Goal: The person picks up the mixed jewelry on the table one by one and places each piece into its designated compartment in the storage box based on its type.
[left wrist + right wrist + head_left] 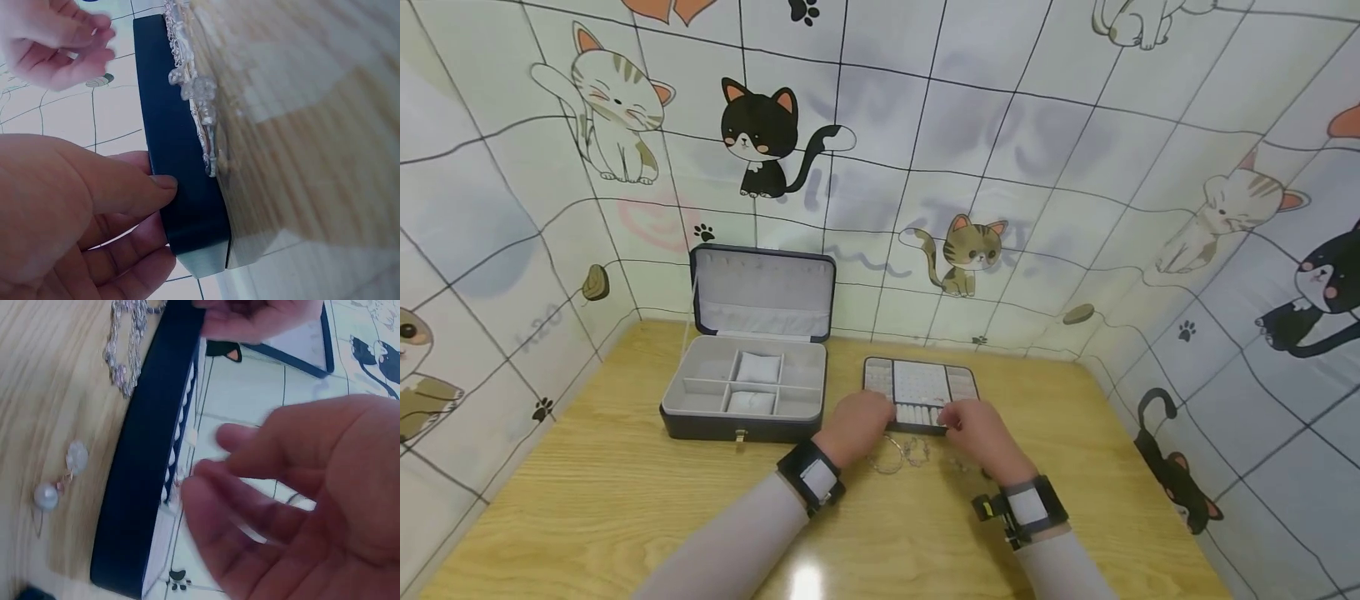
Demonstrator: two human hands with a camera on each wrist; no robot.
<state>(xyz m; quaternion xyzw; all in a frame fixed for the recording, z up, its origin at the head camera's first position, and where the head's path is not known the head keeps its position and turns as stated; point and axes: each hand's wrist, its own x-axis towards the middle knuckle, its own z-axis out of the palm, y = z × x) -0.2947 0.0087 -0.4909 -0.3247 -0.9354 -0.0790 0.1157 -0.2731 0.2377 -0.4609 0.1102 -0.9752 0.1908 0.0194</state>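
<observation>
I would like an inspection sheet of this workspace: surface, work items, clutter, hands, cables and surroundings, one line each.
Surface: light wooden table, with a glare spot near the front edge.
Work items: small dark-rimmed jewellery tray with pale grid compartments; silver chain jewellery lying on the wood in front of it; pearl drop earrings beside the tray wall.
Clutter: open dark jewellery box with grey lining, lid upright, left of the tray.
Hands: left hand touches the tray's side wall with the thumb; right hand is over the tray's front edge, blurred, grasp unclear.
Cables: nothing seen.
Surroundings: cartoon cat patterned walls on three sides.
</observation>
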